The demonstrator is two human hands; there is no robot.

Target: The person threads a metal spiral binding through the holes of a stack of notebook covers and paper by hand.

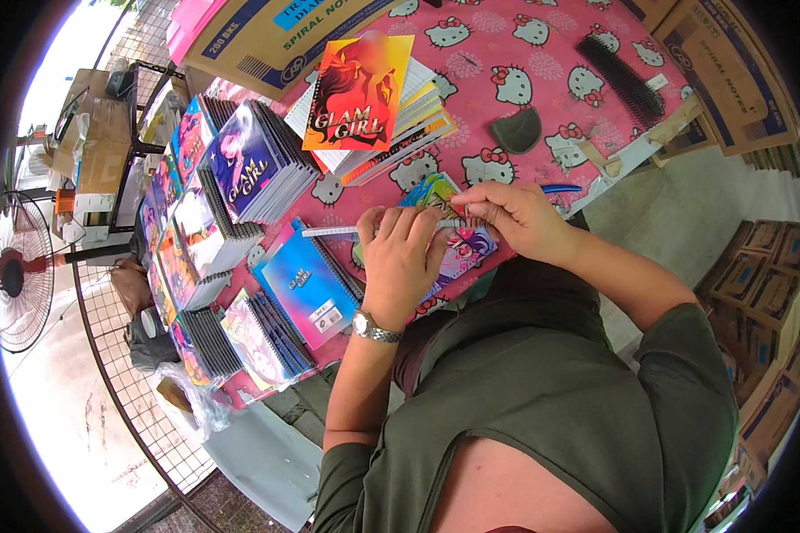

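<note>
Near the table's front edge, a thin notebook is held on edge, its white page edges and holed spine facing up. My left hand is closed over it, fingers on the far side and thumb on the near side. At the notebook's right end my right hand is closed, thumb and forefinger pinched together by the spine. What lies between those fingertips is too small to make out. Below both hands is a colourful illustrated cover, partly hidden. A blue pen lies just beyond my right hand.
Stacks of spiral notebooks cover the table's left side. A red-and-yellow cover tops a loose pile. Black binding coils and a dark half-round piece lie on the pink tablecloth. Cardboard boxes border it; a fan stands left.
</note>
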